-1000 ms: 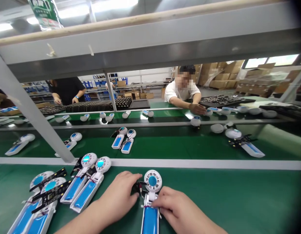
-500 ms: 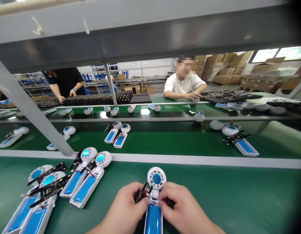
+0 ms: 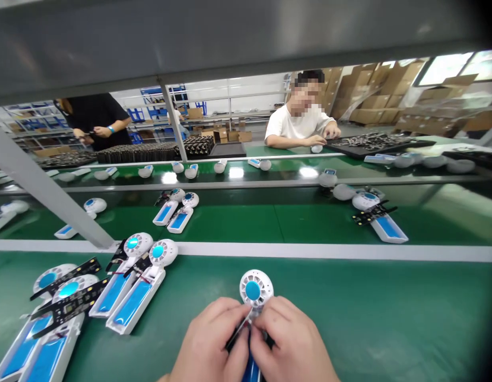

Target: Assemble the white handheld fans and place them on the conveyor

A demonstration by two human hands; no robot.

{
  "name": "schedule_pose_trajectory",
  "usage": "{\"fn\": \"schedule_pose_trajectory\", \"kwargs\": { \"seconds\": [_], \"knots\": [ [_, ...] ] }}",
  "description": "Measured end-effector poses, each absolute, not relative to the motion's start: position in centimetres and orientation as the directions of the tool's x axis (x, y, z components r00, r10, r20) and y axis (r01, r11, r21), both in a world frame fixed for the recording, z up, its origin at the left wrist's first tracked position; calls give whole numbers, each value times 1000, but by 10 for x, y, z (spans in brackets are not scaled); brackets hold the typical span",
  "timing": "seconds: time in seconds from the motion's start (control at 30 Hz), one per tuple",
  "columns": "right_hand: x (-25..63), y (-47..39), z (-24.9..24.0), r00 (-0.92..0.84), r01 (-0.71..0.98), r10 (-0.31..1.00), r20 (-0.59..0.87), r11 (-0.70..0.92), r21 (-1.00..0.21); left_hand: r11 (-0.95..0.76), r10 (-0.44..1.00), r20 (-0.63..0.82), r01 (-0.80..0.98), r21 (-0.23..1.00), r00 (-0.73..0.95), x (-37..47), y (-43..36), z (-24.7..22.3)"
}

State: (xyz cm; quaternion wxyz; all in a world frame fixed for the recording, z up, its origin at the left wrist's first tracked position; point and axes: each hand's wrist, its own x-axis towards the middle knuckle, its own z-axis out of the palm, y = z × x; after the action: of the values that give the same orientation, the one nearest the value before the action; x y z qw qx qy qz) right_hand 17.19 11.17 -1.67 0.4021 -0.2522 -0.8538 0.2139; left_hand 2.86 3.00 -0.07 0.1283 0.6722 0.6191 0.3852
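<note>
Obs.: L hand (image 3: pixel 214 339) & R hand (image 3: pixel 290 339) close tog., clamped at neck of fan unit (image 3: pixel 253 289) just below its round head, L hand also pinching thin dark board (image 3: pixel 234 337); exact R fingertip contact hidden. Unit is over green table (image 3: pixel 381 313), head pointing away from wearer, blue insert (image 3: pixel 251 370) partly covered by hands. Rel. to unit: two similar units (image 3: pixel 135 306) to L, two more w/ black boards (image 3: pixel 75 306) farther L, white strip (image 3: pixel 309 251) beyond.
</note>
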Motion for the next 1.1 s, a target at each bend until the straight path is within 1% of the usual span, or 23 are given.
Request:
{"fn": "schedule_pose_trajectory", "kwargs": {
  "seconds": [0.17, 0.3, 0.4, 0.53, 0.67, 0.83, 1.0, 1.1],
  "knots": [
    [170, 110, -21, -515, 318, 606, 606, 792, -522, -306, 886, 459, 830, 467, 68, 28, 30, -5],
    [169, 110, -25, -500, 336, 579, 645, 815, -471, -336, 859, 498, 865, 372, 119, 26, 28, -5],
    [169, 109, -26, -485, 333, 562, 669, 827, -453, -335, 864, 479, 886, 320, 154, 26, 27, -3],
    [169, 109, -26, -484, 329, 567, 666, 824, -462, -309, 901, 406, 879, 362, 150, 26, 28, 1],
    [171, 109, -25, -493, 310, 560, 665, 828, -467, -299, 916, 374, 871, 390, 146, 27, 29, 4],
    [172, 111, -23, -544, 262, 529, 652, 845, -467, -307, 925, 337, 871, 383, 177, 25, 28, 6],
    [173, 112, -22, -568, 272, 483, 666, 874, -403, -302, 923, 337, 895, 327, 188, 21, 28, 5],
    [173, 112, -22, -567, 271, 468, 678, 883, -383, -306, 922, 336, 890, 338, 190, 20, 29, 7]
  ]
}}
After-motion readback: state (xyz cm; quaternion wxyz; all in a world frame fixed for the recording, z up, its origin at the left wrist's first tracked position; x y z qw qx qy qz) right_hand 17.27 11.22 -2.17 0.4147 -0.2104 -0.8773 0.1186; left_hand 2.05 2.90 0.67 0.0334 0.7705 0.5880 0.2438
